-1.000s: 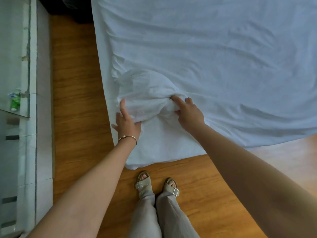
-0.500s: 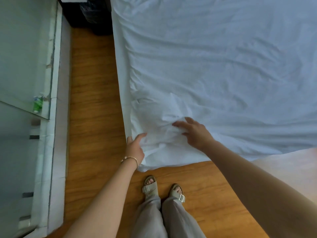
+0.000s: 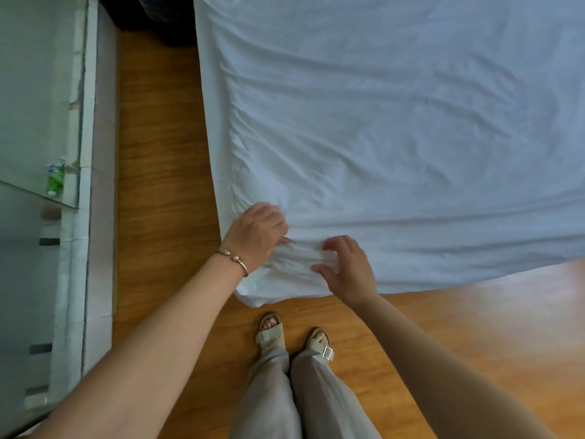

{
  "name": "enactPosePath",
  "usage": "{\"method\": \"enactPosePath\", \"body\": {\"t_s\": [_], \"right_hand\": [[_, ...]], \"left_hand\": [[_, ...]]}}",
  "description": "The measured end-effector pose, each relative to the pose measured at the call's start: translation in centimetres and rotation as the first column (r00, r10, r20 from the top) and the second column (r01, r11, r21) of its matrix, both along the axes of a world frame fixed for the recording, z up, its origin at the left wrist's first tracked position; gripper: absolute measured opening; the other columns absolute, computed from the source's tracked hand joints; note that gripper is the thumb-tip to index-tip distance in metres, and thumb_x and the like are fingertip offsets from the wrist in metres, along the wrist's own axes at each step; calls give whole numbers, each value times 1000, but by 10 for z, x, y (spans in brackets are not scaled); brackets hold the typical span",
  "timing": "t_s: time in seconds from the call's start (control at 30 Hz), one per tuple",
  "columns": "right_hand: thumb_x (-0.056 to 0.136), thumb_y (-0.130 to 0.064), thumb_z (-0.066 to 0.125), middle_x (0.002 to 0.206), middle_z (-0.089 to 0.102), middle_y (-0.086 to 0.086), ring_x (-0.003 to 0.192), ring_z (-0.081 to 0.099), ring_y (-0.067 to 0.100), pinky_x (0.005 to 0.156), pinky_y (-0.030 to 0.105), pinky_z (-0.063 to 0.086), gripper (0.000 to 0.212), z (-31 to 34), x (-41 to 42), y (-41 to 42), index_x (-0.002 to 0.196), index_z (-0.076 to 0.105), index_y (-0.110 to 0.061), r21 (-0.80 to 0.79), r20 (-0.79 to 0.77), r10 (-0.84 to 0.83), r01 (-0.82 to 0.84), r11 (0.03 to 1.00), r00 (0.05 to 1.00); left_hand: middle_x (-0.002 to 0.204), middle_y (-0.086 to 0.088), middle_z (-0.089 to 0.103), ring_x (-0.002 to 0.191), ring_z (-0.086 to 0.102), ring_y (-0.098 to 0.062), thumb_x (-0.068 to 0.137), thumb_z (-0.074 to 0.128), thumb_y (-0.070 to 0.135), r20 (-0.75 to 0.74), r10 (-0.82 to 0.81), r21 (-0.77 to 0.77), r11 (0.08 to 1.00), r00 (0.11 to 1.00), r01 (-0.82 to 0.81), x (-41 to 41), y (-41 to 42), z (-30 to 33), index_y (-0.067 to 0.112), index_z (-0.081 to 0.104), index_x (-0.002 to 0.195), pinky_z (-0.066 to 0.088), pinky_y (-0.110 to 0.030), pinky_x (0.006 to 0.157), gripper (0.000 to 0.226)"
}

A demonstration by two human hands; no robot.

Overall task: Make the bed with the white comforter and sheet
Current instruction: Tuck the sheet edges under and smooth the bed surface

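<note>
I stood at the near left corner of the bed (image 3: pixel 411 52), looking straight down. The white sheet (image 3: pixel 380 137) covered the mattress and ran away from me toward the top of the view, its long left edge lying along the wood floor (image 3: pixel 158 153). The loose corner of the sheet hung over the mattress corner directly in front of my feet, bunched into soft folds between my two hands.

My left hand (image 3: pixel 258 236) lay on the corner from the left side, knuckles up, fingers curled down into the gathered cloth; it seemed to hold a fold, though the fingertips were hidden. A bracelet (image 3: pixel 232 259) sat on that wrist. My right hand (image 3: pixel 346 269) was just beside it on the right, thumb and fingers bent around the same bunch of fabric, pinching it from the foot-end side. The two hands were close but not touching, with the ridge of cloth between them.

Both hands were equally near the corner. I judged that the next move would turn on drawing this bunch downward and under the mattress corner, toward me. No comforter was in view.
</note>
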State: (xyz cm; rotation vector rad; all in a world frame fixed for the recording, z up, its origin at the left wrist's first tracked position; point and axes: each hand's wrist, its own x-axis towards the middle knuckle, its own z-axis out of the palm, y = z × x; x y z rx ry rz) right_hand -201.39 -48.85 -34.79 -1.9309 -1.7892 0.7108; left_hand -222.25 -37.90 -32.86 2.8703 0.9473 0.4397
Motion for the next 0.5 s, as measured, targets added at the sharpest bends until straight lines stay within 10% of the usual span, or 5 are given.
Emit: {"method": "enactPosePath", "body": {"t_s": [0.17, 0.33, 0.5], "right_hand": [[82, -18, 75, 84, 65, -3, 85, 61, 23, 72, 31, 45, 10, 13, 8, 2, 88, 70, -10, -266, -55, 67, -79, 961, 996], [87, -21, 67, 100, 72, 1, 96, 62, 20, 85, 26, 41, 11, 11, -33, -30, 94, 73, -14, -474, -116, 324, -339, 813, 939], [91, -16, 55, 105, 68, 3, 100, 60, 26, 86, 32, 45, 17, -21, -50, -34, 100, 69, -16, -530, -56, 402, -368, 764, 914]], "left_hand": [[57, 9, 57, 48, 54, -11, 69, 84, 30, -75, 135, -239, 959, 988, -150, -20, -39, 7, 21, 62, 62, 33, -19, 39, 25], [62, 13, 56, 56, 57, -8, 68, 85, 26, -299, 222, -371, 869, 928, -327, -55, -65, -14, 25, 60, 63, 11, -9, 46, 25], [92, 10, 59, 93, 57, -10, 94, 59, 30, -470, 227, -366, 829, 853, -422, -39, -64, -36, 24, 60, 90, 31, -21, 58, 7]]}}
